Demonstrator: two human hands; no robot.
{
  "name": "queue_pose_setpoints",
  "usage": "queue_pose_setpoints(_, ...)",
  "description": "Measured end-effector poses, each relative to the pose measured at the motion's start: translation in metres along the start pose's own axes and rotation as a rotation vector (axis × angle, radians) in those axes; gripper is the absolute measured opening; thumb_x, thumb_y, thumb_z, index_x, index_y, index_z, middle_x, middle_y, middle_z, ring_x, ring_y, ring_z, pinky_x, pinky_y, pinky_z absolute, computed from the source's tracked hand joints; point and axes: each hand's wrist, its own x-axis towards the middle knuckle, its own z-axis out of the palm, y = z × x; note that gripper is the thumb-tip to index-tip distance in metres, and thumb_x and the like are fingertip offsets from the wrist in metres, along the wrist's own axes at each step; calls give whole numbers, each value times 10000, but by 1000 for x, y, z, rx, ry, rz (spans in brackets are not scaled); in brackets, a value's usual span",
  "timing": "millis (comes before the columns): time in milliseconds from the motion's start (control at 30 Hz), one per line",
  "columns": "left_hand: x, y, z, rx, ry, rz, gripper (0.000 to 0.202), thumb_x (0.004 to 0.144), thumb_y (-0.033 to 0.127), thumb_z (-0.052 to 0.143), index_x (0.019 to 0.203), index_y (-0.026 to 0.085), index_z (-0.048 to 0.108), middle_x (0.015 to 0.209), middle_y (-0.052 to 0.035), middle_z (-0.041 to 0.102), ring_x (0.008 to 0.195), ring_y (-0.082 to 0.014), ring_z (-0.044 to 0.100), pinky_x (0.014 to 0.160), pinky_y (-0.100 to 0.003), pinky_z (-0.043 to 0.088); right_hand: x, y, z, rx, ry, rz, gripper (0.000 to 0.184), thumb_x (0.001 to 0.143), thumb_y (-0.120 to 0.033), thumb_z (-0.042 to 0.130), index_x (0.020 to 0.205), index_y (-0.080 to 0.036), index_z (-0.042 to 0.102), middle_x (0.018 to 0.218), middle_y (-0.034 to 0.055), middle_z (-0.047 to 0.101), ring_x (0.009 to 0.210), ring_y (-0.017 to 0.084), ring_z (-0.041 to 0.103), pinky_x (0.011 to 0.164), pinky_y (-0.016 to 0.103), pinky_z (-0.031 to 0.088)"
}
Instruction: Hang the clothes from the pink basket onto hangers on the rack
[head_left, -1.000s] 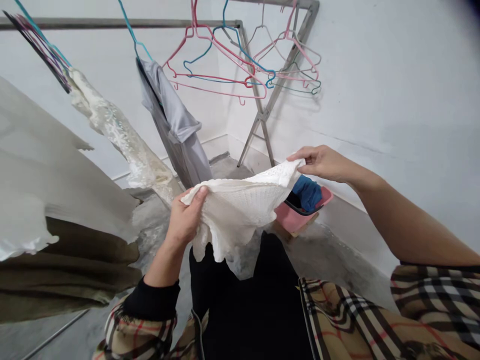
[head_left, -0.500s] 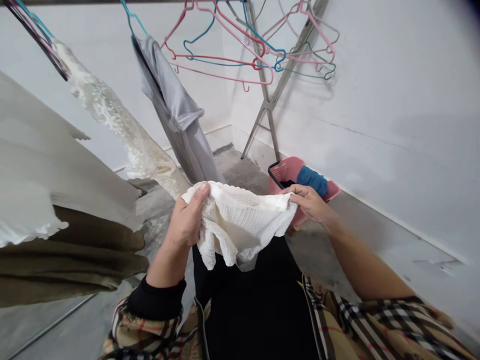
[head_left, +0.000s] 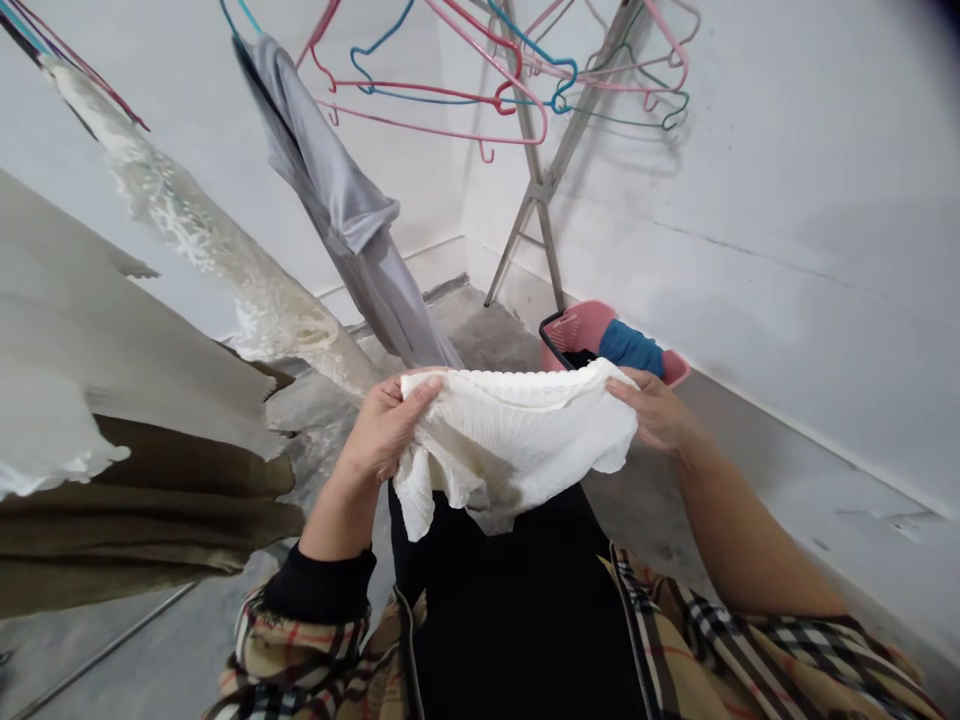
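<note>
A white knitted garment [head_left: 517, 440] with a scalloped edge is stretched between both my hands in front of my body. My left hand [head_left: 386, 430] grips its left end, thumb on top. Its right end is pinched by my right hand [head_left: 656, 412], fingers closed on the cloth. The lower part of the garment hangs loose in folds over my black top. Just behind my right hand stands a pink basket [head_left: 581, 328] with a blue cloth [head_left: 631, 348] in it.
A metal drying rack [head_left: 541, 190] stands in the corner with pink, blue and green empty hangers [head_left: 480, 100]. A grey shirt [head_left: 352, 220], a lace garment [head_left: 225, 270] and beige and olive clothes [head_left: 112, 400] hang at the left. White walls close the right side.
My right hand came down and inward from the raised position, bunching the garment, then pulled it straight and level with the left hand. The view tilted down slightly.
</note>
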Motion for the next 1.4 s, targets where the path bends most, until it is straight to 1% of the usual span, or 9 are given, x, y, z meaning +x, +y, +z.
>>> queue_pose_setpoints(233,8,-2,-8,23,-70,19,285,657,331,859,875,168,775,822,-46,755,744,-136,670,687,-207,536,1,1,-15,12,150,-145,441,623,-526,841,945,-265,690,882,23,732,757,199,674,670,312,541)
queue_pose_setpoints(467,18,-15,-15,20,-29,35,345,652,361,859,947,201,781,877,-39,761,779,-135,665,723,-215,524,-3,-9,-19,67,128,-58,425,539,-469,903,824,-256,670,771,-3,657,654,139,588,575,250,484)
queue_pose_setpoints(600,22,-20,-17,178,59,155,335,684,412,823,947,208,786,911,-51,765,806,-150,656,721,-226,508,-5,-11,-20,32,79,-44,416,530,-415,913,747,-219,618,739,-2,589,610,117,518,523,234,421)
queue_pose_setpoints(767,24,-26,-22,485,191,328,223,752,378,748,904,221,793,848,-34,757,721,-131,596,656,-222,459,-7,-13,-19,-1,-10,-144,477,599,-340,875,631,-187,424,713,-21,480,593,88,425,507,215,334)
queue_pose_setpoints(900,23,-28,-22,600,267,409,180,783,323,699,894,206,777,836,-28,744,688,-122,581,648,-224,460,-10,-18,-16,-179,36,-60,384,603,-331,849,767,-196,529,713,-27,506,580,84,431,502,210,313)
queue_pose_setpoints(1033,22,-29,-20,460,234,312,270,785,390,695,932,167,732,738,-21,692,588,-105,564,577,-221,474,-11,-24,-11,-379,45,60,340,617,-327,812,746,-174,537,652,-37,484,554,69,403,497,200,278)
queue_pose_setpoints(1200,19,-30,-18,268,109,232,399,741,486,741,965,160,694,754,-13,656,625,-97,556,609,-214,482,-9,-26,-3,-248,9,30,543,591,-326,851,622,-184,327,609,-66,367,534,44,311,481,187,228)
queue_pose_setpoints(1300,12,-32,-16,263,-27,156,468,701,474,774,1042,168,681,864,-36,673,727,-125,581,659,-225,474,-8,-28,3,-140,11,-11,610,615,-364,860,602,-183,277,621,-54,366,555,55,334,494,188,266)
queue_pose_setpoints(1400,7,-38,-13,421,-98,136,474,697,466,773,1064,183,676,859,-29,652,737,-141,564,650,-233,436,-8,-32,9,-105,8,-32,650,598,-388,875,591,-187,257,600,-50,351,541,65,318,478,195,266)
